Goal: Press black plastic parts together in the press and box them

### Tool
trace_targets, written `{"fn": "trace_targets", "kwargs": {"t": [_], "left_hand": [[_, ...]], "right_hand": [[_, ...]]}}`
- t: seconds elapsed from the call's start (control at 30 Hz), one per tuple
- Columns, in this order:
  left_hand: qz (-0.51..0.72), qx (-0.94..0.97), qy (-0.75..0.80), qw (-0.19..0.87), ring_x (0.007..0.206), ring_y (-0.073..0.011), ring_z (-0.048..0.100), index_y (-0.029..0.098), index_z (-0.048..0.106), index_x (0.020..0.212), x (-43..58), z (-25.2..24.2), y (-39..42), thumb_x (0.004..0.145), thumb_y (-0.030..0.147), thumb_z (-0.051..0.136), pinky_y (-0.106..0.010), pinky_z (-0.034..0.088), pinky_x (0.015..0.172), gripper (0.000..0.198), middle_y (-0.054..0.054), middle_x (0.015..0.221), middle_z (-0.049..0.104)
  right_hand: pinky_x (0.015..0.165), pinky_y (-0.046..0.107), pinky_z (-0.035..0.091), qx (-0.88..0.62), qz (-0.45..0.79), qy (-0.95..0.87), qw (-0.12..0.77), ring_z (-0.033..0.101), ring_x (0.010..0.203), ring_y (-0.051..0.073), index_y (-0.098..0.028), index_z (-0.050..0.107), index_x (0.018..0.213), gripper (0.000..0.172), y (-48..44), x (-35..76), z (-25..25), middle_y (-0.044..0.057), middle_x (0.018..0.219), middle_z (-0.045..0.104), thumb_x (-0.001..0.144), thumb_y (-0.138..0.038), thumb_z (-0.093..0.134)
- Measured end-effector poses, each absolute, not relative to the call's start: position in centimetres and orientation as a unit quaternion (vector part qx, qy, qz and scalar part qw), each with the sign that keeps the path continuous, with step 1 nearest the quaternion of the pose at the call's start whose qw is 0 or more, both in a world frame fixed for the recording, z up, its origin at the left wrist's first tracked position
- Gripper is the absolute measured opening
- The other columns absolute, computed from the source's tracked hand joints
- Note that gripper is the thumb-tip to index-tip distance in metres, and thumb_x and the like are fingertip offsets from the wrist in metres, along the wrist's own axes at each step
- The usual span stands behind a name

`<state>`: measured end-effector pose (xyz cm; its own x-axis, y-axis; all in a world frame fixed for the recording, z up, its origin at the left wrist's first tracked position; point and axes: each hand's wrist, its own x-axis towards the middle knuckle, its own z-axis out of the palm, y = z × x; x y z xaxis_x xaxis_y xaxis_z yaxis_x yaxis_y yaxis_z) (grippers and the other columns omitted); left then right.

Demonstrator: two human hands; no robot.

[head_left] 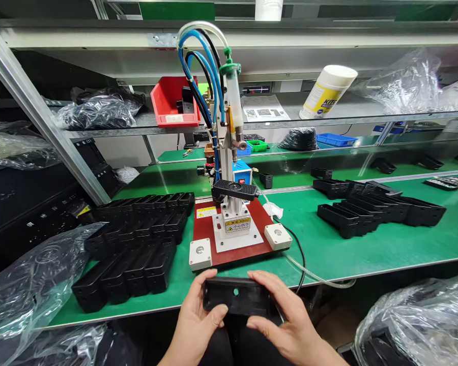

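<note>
My left hand and my right hand hold a black plastic housing between them, just in front of the table edge. Its hollow side faces me, and a round hole shows near its middle. Thumbs press the lower rim while the fingers curl over the ends and top. Beyond it stands a small press machine on a dark red base. A black part with a round centre rests on the machine's fixture, beneath the nozzle. White button boxes, one left and one right, sit on the base corners.
Rows of black housings line the table on the left; more housings lie at right. On the shelf are a red bin and a tilted wipes canister. Plastic bags flank the table. A clear hose crosses the front edge.
</note>
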<state>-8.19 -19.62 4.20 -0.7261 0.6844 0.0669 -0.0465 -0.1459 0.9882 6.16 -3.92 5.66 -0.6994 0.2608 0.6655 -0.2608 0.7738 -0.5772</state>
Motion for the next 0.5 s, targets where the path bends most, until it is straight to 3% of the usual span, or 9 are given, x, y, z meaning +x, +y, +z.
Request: {"fn": "trace_targets", "kwargs": {"t": [0.1,0.17,0.23,0.33,0.5], "left_hand": [[0.687,0.391,0.596,0.142,0.101,-0.0243,0.062,0.019,0.052,0.123,-11.4,8.1,-17.2,0.076,0.048,0.073,-0.03,0.056,0.077,0.059,-0.013,0.119,0.06],[0.665,0.457,0.59,0.033,0.114,-0.027,0.057,0.019,0.051,0.126,-14.0,11.3,-14.6,0.079,0.051,0.068,-0.038,0.05,0.095,0.059,-0.013,0.124,0.058],[0.633,0.498,0.592,-0.041,0.121,-0.0262,0.053,0.019,0.048,0.131,-16.6,14.1,-11.7,0.086,0.051,0.06,-0.04,0.043,0.103,0.057,-0.013,0.131,0.055],[0.627,0.494,0.6,-0.043,0.12,-0.0236,0.053,0.02,0.045,0.134,-19.9,16.6,-7.4,0.093,0.051,0.047,-0.039,0.04,0.104,0.051,-0.012,0.133,0.054],[0.641,0.463,0.612,-0.006,0.106,-0.0224,0.058,0.019,0.059,0.111,-22.8,16.6,-3.0,0.09,0.054,0.047,-0.036,0.043,0.095,0.042,-0.009,0.113,0.064]], "right_hand": [[0.096,0.038,0.053,0.011,0.322,-0.837,0.442,0.06,0.114,0.027,-0.025,0.051,0.135,0.052,-2.2,3.9,8.7,0.011,0.124,0.061,0.088,-0.041,0.069],[0.097,0.042,0.052,0.018,0.295,-0.821,0.489,0.059,0.113,0.028,-0.025,0.053,0.132,0.049,-0.5,1.7,11.4,0.011,0.123,0.062,0.089,-0.041,0.068],[0.099,0.044,0.049,0.017,0.26,-0.811,0.524,0.058,0.113,0.028,-0.025,0.055,0.13,0.045,1.4,-0.8,14.0,0.01,0.122,0.062,0.09,-0.043,0.066],[0.097,0.043,0.049,-0.007,0.223,-0.813,0.538,0.058,0.111,0.027,-0.022,0.057,0.126,0.042,4.6,-4.3,16.6,0.01,0.12,0.062,0.092,-0.048,0.061],[0.089,0.042,0.05,-0.06,0.221,-0.832,0.506,0.061,0.102,0.026,-0.018,0.062,0.115,0.04,7.8,-7.5,17.1,0.011,0.11,0.065,0.095,-0.051,0.051]]}}
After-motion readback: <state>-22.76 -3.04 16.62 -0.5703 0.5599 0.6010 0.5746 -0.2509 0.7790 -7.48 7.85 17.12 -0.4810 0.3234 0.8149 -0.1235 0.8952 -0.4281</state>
